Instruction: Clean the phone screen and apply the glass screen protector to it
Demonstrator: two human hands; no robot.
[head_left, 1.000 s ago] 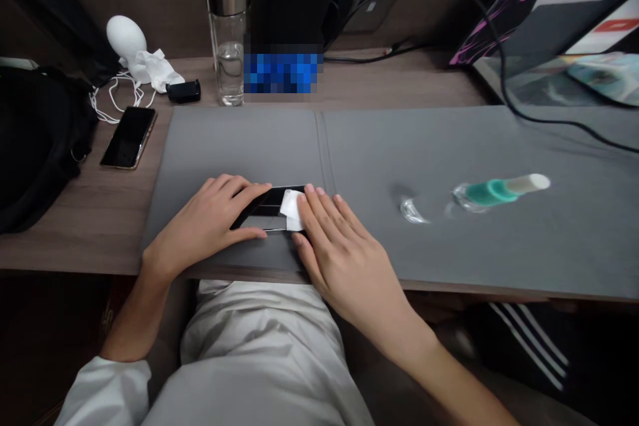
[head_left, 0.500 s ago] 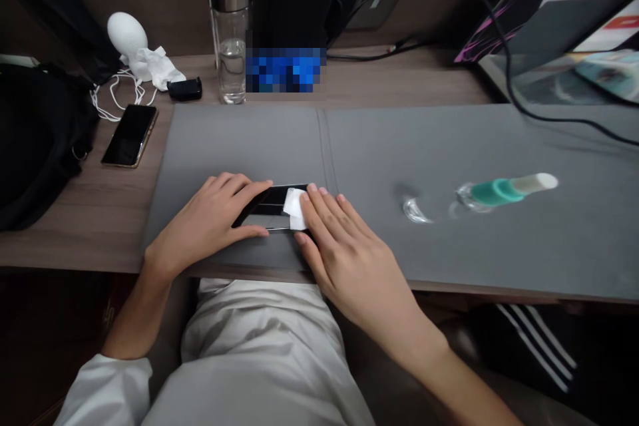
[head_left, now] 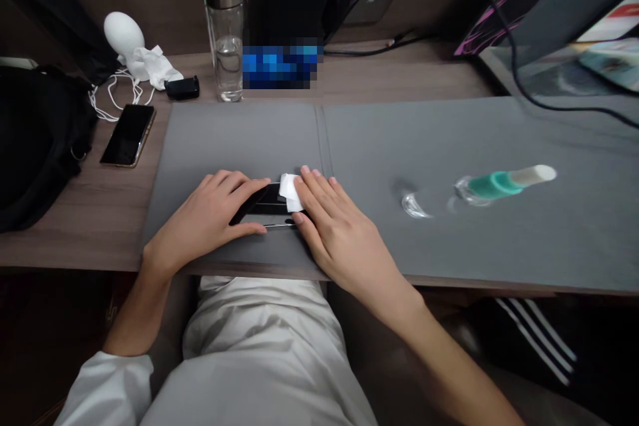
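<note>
A glossy black phone-like slab (head_left: pixel 264 208) lies flat near the front edge of the grey desk mat (head_left: pixel 239 136). My left hand (head_left: pixel 207 210) spans its left end, thumb on the near edge and forefinger on the far edge. With fingers straight and together, my right hand (head_left: pixel 339 233) presses a folded white tissue or wipe (head_left: pixel 290 192) onto the slab's right part. That hand covers the slab's right end and some of the wipe. Off to the right is a small teal bottle (head_left: pixel 494 185) with a white top, and beside it a clear cap-like piece (head_left: pixel 413 205).
At the left lie a phone (head_left: pixel 128 135), a black bag (head_left: pixel 40 146), a white rounded device (head_left: pixel 124 33) with cord, crumpled tissue (head_left: pixel 157 66) and a small black object (head_left: pixel 182 88). A water bottle (head_left: pixel 227 33) stands behind the mat. A black cable (head_left: pixel 514 66) crosses at right.
My right hand and the wipe have shifted toward the slab's far edge, showing more of its near edge. My left hand stays in its hold. The view has tilted slightly.
</note>
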